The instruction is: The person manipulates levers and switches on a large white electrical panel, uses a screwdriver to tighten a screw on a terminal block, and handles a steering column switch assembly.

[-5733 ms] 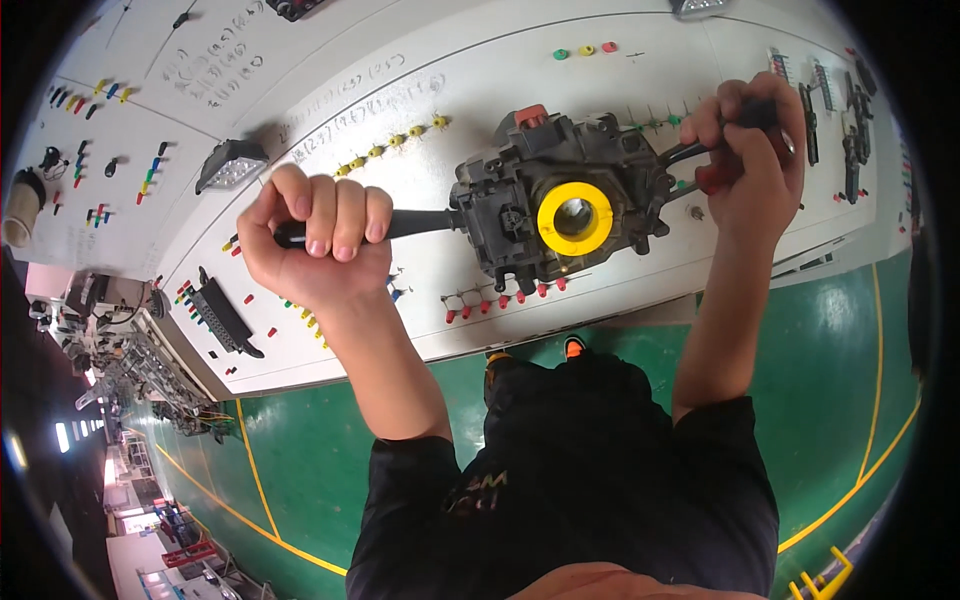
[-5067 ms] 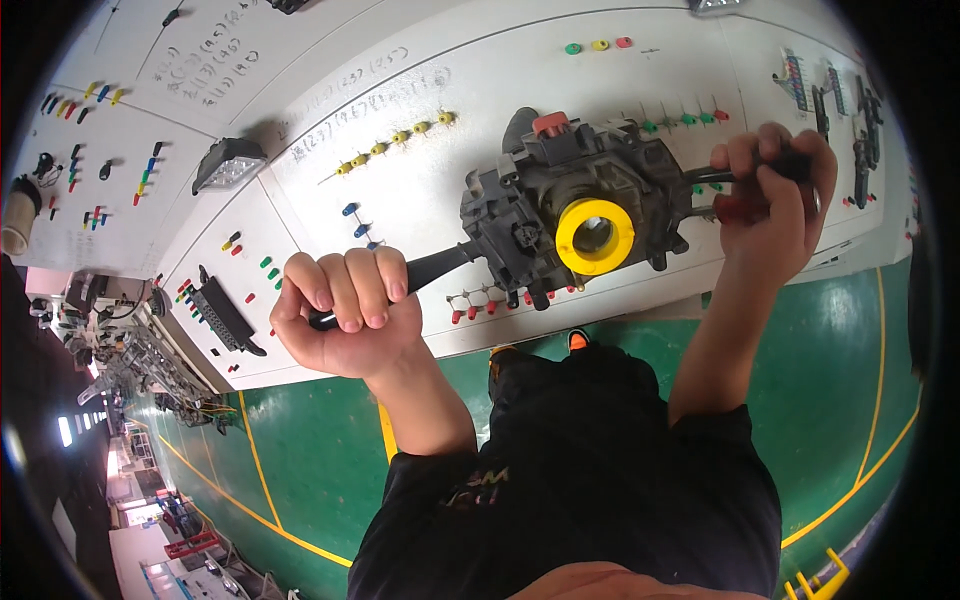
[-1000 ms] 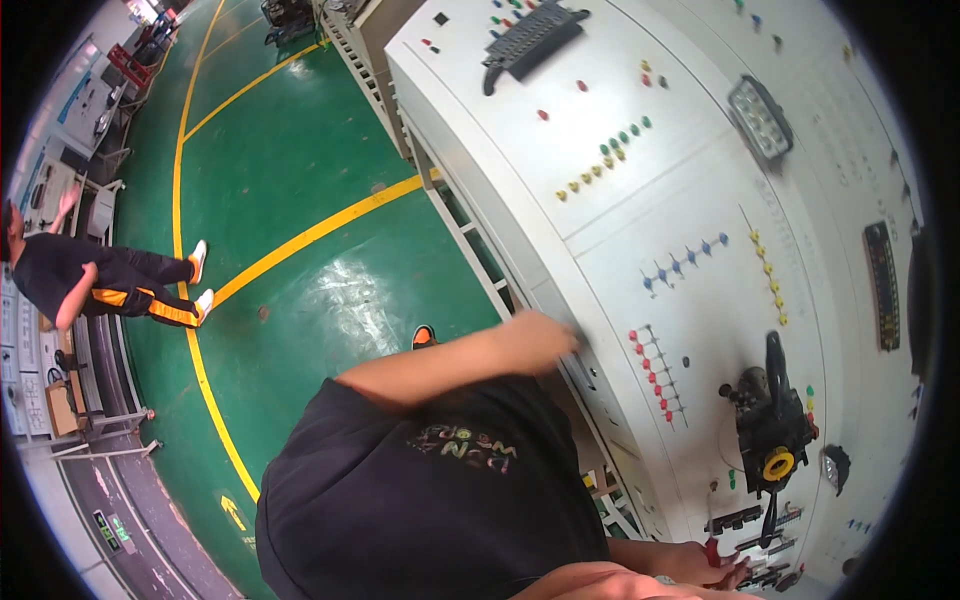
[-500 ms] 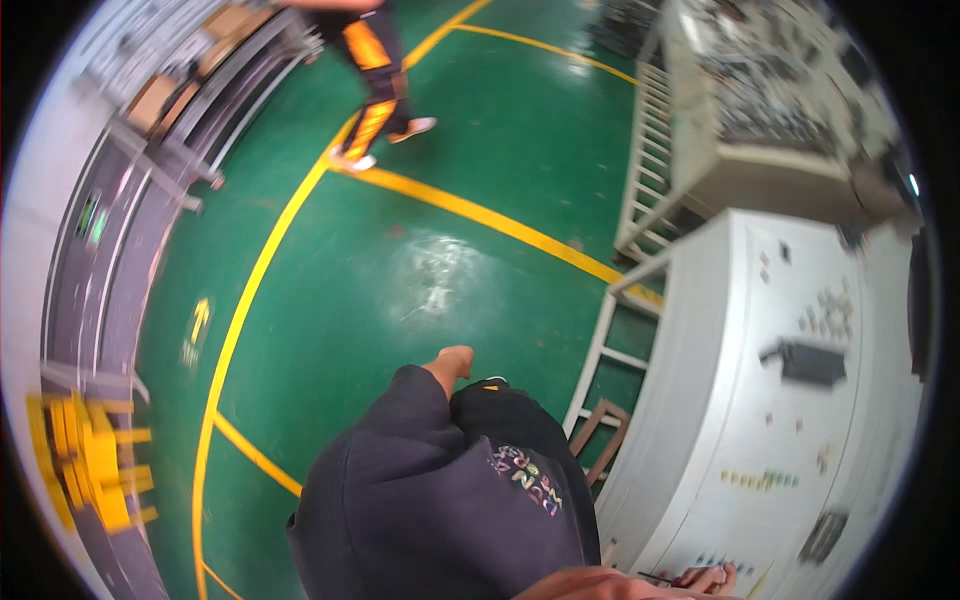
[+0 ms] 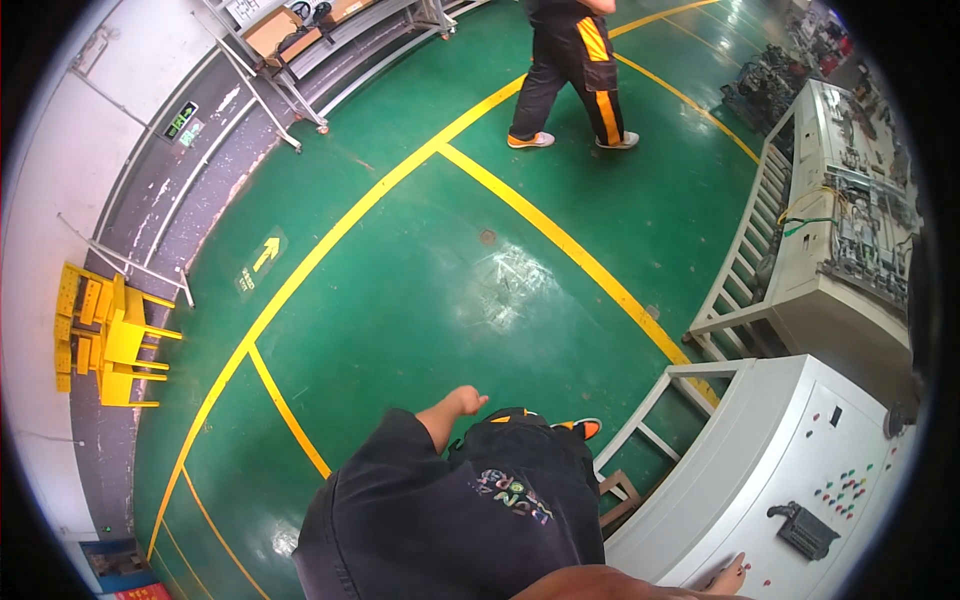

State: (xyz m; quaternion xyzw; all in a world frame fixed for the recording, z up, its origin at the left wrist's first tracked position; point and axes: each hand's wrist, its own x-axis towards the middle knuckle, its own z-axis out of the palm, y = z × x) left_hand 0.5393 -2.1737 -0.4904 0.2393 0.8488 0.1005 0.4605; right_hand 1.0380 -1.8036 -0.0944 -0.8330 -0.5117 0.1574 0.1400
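Note:
My left hand [image 5: 464, 401] hangs over the green floor beside my dark trousers. Its fingers are curled in, and nothing shows in them. Low at the right, my right hand [image 5: 727, 577] lies over the sloping top of a white control cabinet [image 5: 690, 500], fingers stretched out near small red buttons [image 5: 767, 582]; whether it touches the panel I cannot tell. Part of that hand is cut off by the lower edge. Close by on the cabinet top sits a black blocky device [image 5: 803, 531]. Beyond it are rows of small coloured buttons [image 5: 845, 490].
A person [image 5: 572, 75] in black and orange trousers stands or walks ahead. White rail frames [image 5: 745, 255] and a bench with metal machine parts [image 5: 870, 235] line the right. Yellow stools [image 5: 120, 335] are stacked at the left wall; a cart [image 5: 345, 55] with cartons stands far left.
The view has shifted, so the cabinet and the person ahead sit farther right in the picture. The person's legs have changed stance. My right hand now shows with fingers stretched on another panel part.

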